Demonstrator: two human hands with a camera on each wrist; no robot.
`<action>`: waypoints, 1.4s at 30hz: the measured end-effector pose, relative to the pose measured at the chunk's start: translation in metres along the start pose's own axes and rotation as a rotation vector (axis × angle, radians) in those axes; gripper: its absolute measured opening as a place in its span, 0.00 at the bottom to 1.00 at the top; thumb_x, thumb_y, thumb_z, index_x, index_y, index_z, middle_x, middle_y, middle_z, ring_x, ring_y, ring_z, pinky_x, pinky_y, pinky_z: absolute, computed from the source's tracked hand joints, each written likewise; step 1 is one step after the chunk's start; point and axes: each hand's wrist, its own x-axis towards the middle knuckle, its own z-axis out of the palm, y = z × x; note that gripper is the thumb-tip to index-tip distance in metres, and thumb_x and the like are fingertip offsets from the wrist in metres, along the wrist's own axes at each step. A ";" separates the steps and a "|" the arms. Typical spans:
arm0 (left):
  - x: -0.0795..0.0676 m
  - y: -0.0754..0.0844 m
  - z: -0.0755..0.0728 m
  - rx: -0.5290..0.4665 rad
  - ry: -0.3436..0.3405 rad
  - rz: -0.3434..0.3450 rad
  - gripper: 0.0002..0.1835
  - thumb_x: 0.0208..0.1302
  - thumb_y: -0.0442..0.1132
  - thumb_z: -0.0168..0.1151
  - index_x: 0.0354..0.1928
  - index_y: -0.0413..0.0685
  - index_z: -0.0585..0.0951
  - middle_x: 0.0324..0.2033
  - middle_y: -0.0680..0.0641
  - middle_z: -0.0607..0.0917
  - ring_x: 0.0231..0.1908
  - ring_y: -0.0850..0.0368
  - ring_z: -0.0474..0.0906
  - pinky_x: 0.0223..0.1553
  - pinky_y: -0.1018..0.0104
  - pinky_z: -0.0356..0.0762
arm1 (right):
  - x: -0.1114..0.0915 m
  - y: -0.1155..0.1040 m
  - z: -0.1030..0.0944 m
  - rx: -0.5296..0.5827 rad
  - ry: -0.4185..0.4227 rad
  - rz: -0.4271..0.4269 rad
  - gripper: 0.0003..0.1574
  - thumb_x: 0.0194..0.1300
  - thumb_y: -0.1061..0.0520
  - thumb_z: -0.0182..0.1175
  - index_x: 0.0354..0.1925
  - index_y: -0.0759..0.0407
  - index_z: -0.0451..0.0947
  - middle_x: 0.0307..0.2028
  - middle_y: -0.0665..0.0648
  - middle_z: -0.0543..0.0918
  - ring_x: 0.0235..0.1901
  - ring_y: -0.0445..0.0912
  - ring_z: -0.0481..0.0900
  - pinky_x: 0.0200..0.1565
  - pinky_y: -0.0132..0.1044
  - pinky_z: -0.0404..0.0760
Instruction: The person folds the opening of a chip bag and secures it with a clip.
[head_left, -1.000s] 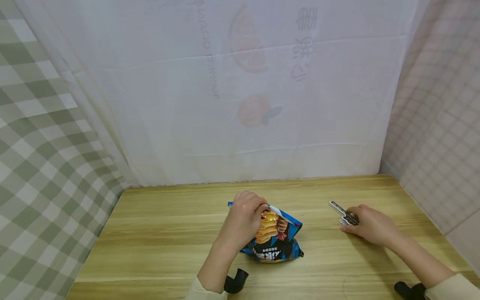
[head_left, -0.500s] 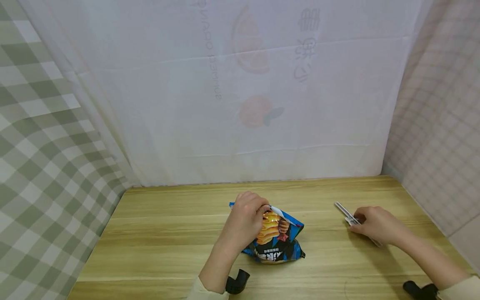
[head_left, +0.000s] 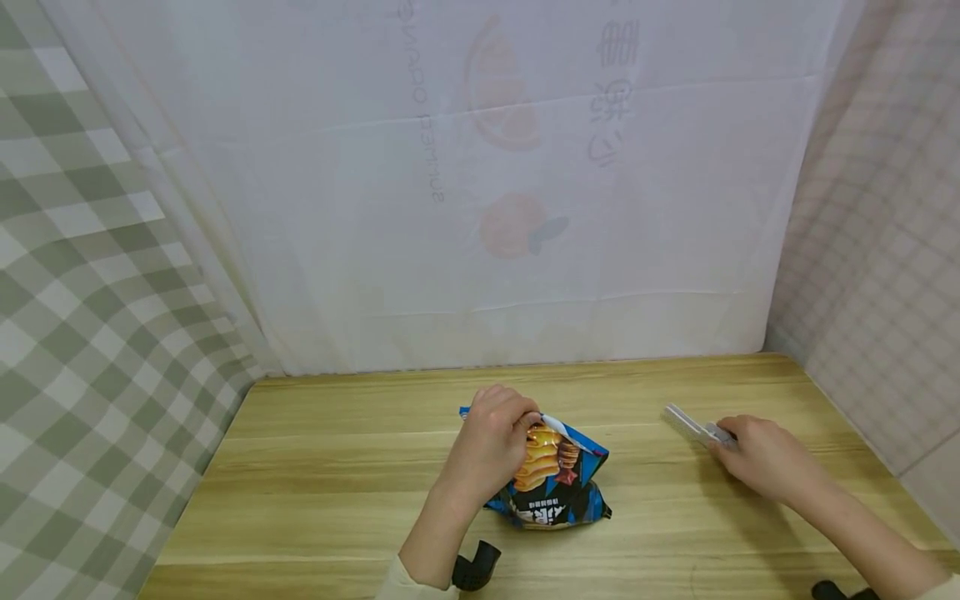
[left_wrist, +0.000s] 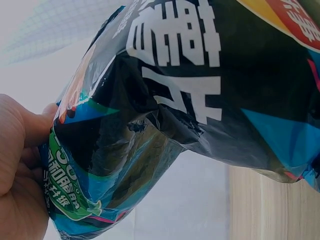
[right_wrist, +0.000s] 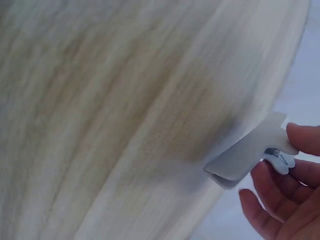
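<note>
A blue and black chip bag [head_left: 551,475] with a picture of ridged chips stands on the wooden table. My left hand [head_left: 489,446] pinches its top edge, which is folded over; in the left wrist view the bag [left_wrist: 180,90] bulges beside the thumb and curled fingers. To the right, my right hand [head_left: 768,458] holds a pale bag clip [head_left: 686,422] above the table. Seen from the right wrist, the clip [right_wrist: 247,150] has a long bar and a small spring, with its handles between thumb and fingers. The clip and the bag are well apart.
Wooden table [head_left: 315,467] lies under both hands. Behind it hangs a white curtain [head_left: 337,250] with orange prints, and a green checked cloth [head_left: 112,333] closes the left side. A black curved piece [head_left: 476,567] is at the left wrist.
My right hand has moved slightly right and turned the clip, so its dark patterned face no longer shows and its pale side does. The left hand and the bag have stayed in place.
</note>
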 end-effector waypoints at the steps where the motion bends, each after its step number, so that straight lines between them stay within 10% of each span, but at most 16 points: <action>1: 0.000 0.000 0.000 -0.001 -0.001 0.000 0.05 0.66 0.28 0.71 0.32 0.44 0.87 0.29 0.52 0.87 0.36 0.57 0.82 0.47 0.59 0.78 | -0.001 -0.001 0.000 0.004 0.015 -0.013 0.20 0.67 0.60 0.69 0.47 0.79 0.83 0.34 0.60 0.87 0.28 0.45 0.77 0.28 0.41 0.79; 19: -0.001 -0.001 0.001 0.018 0.021 0.019 0.05 0.65 0.28 0.73 0.32 0.45 0.88 0.30 0.52 0.87 0.36 0.57 0.83 0.45 0.60 0.77 | -0.027 -0.027 -0.001 0.033 0.471 -0.270 0.22 0.49 0.65 0.81 0.44 0.64 0.88 0.34 0.50 0.88 0.33 0.36 0.82 0.33 0.22 0.77; 42: -0.001 0.000 0.000 0.024 0.015 0.023 0.05 0.65 0.29 0.72 0.33 0.45 0.88 0.30 0.52 0.87 0.36 0.56 0.83 0.48 0.59 0.78 | -0.043 -0.063 0.002 0.239 0.431 -0.410 0.15 0.60 0.61 0.75 0.46 0.55 0.87 0.34 0.42 0.85 0.32 0.31 0.80 0.31 0.20 0.76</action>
